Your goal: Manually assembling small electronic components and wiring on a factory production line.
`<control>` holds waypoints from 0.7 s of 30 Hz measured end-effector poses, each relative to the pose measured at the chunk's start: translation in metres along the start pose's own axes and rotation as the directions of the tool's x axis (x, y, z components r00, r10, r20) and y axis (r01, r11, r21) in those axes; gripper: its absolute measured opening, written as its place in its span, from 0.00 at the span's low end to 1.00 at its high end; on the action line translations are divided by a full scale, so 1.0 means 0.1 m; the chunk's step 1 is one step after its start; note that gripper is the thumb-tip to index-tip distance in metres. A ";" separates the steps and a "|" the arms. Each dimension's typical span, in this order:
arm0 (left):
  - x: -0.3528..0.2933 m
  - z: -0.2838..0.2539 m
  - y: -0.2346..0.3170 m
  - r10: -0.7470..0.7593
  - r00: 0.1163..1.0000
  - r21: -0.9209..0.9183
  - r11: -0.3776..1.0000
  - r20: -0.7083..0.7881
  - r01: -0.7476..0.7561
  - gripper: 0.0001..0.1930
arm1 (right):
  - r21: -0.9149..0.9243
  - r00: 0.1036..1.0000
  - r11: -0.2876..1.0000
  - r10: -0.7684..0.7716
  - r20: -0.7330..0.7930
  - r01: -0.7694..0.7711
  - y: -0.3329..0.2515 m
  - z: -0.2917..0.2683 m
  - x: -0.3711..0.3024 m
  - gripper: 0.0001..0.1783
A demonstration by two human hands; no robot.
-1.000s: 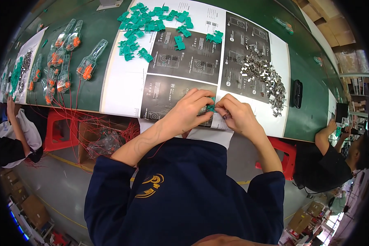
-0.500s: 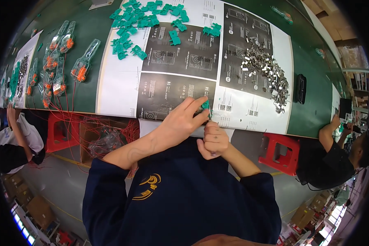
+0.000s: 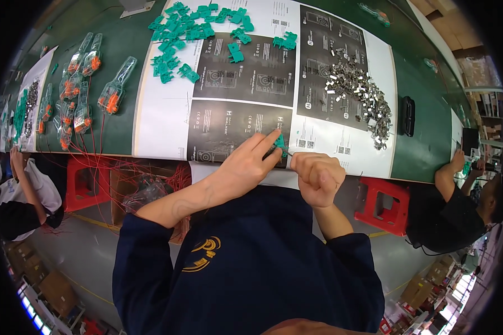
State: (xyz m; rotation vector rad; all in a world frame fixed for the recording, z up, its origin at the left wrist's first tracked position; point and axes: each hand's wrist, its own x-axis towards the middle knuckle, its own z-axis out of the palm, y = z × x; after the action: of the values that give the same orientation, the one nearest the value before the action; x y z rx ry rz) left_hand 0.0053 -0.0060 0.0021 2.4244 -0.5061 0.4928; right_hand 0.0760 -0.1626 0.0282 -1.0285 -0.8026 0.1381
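Observation:
Near the table's front edge, my left hand (image 3: 248, 162) pinches a small green plastic part (image 3: 279, 142) against the printed sheet. Just right of it, my right hand (image 3: 321, 177) is closed in a fist around a thin rod-like tool (image 3: 288, 153). Only a short bit of its shaft shows, pointing at the green part; the handle is hidden in the fist. Many similar green plastic parts (image 3: 191, 30) lie in a loose heap at the far left of the sheet. Toward the right is a pile of small shiny metal pieces (image 3: 369, 100).
Clear plastic housings with orange insides (image 3: 112, 97) and red wires lie on the green table (image 3: 126, 67) to the left. A black case (image 3: 409, 116) sits at the right. Red stools (image 3: 381, 206) stand below the edge; other people work at both sides.
My right hand has moved to the right and slightly up, turning at the wrist. My left hand keeps hold of the green part in nearly the same place.

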 end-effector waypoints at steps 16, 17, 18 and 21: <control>-0.01 -0.03 0.00 -0.073 0.995 -0.042 0.996 0.070 0.076 0.17 | -0.410 0.937 0.884 0.313 0.156 -0.227 0.03 0.14 0.41 0.24; 0.00 -0.03 0.00 -0.064 0.996 -0.033 0.997 0.063 0.066 0.17 | -0.290 0.933 0.909 0.342 0.112 -0.298 0.03 0.04 0.42 0.21; 0.01 -0.03 0.00 -0.086 0.996 -0.057 0.995 -0.020 0.085 0.16 | -0.163 0.924 0.918 0.376 0.073 -0.361 0.02 -0.06 0.43 0.19; 0.01 -0.02 0.08 -0.145 0.972 -0.110 0.986 -0.186 0.126 0.16 | -0.268 0.887 0.858 0.462 0.024 -0.439 -0.12 -0.20 0.42 0.14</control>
State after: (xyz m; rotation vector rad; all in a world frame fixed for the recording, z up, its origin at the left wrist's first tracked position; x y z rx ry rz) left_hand 0.0023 -0.0110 0.0075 2.2697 -0.2725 0.6221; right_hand 0.1161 -0.1644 0.0548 -1.4573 -0.6539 0.4959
